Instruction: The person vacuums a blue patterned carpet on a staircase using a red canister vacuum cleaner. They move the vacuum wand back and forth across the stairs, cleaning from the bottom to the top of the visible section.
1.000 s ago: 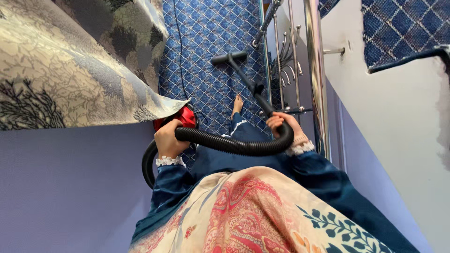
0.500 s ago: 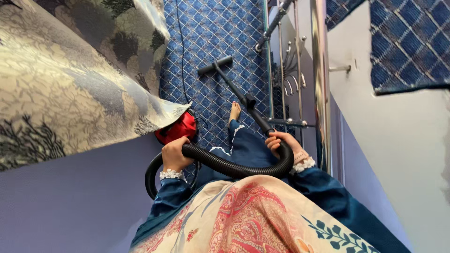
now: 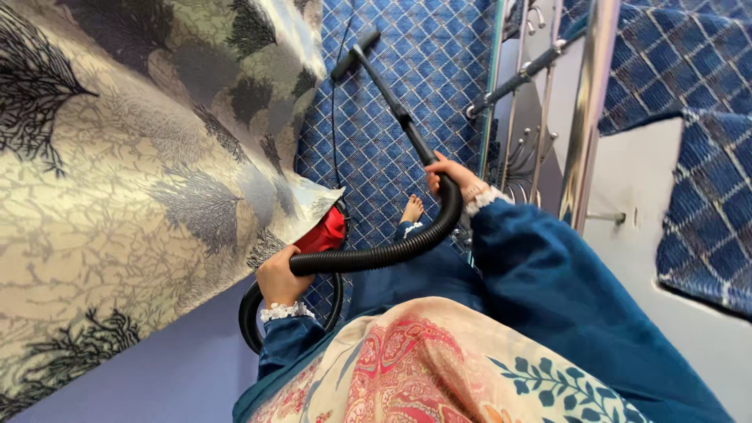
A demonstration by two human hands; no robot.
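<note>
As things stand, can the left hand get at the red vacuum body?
Probably yes. The left hand grips the black hose right beside the red vacuum body, with nothing between them, though it must let go of the hose first.

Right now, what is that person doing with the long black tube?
A person is vacuuming a blue diamond-patterned carpet. The right hand grips the black rigid wand, whose flat black floor nozzle rests on the carpet far ahead. The left hand holds the ribbed black flexible hose near the red vacuum cleaner body, beside a grey tree-patterned bedspread.
</note>
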